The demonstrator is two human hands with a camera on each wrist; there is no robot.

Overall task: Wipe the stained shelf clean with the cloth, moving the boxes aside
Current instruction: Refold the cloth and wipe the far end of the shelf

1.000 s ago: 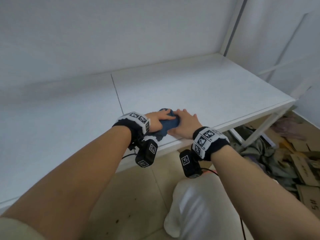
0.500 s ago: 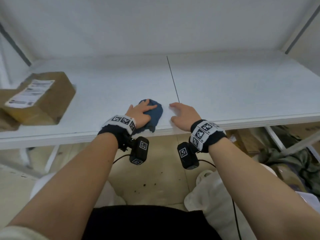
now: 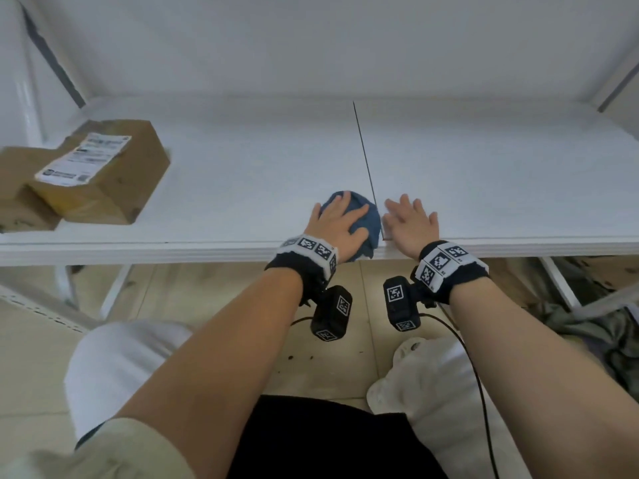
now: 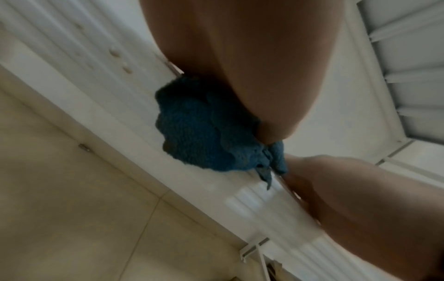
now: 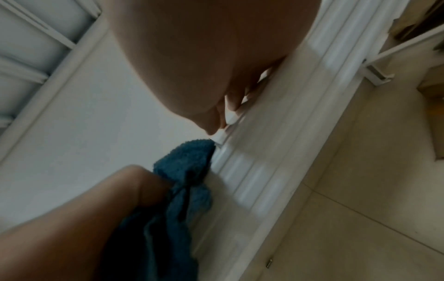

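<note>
A bunched blue cloth [image 3: 371, 221] lies at the front edge of the white shelf [image 3: 242, 174], just left of the seam between its two panels. My left hand [image 3: 340, 219] presses down on it with fingers spread; part of the cloth [image 4: 211, 129] hangs over the shelf's lip. Flat on the bare shelf just right of the seam lies my right hand [image 3: 409, 221], fingers straight, a small gap from the cloth [image 5: 182, 171]. Two brown cardboard boxes sit at the shelf's left end: a labelled box [image 3: 103, 174] and a lower box [image 3: 17, 195] at the frame edge.
A dark seam [image 3: 363, 150] runs front to back across the shelf. White uprights [image 3: 31, 81] frame the left end. Below are tiled floor, a white bag [image 3: 432, 382], and cardboard and fabric clutter [image 3: 605, 305] at the right.
A second ago both hands were on the cloth; the right hand has come off it and now lies flat on the shelf. The view has swung left, bringing the boxes into sight.
</note>
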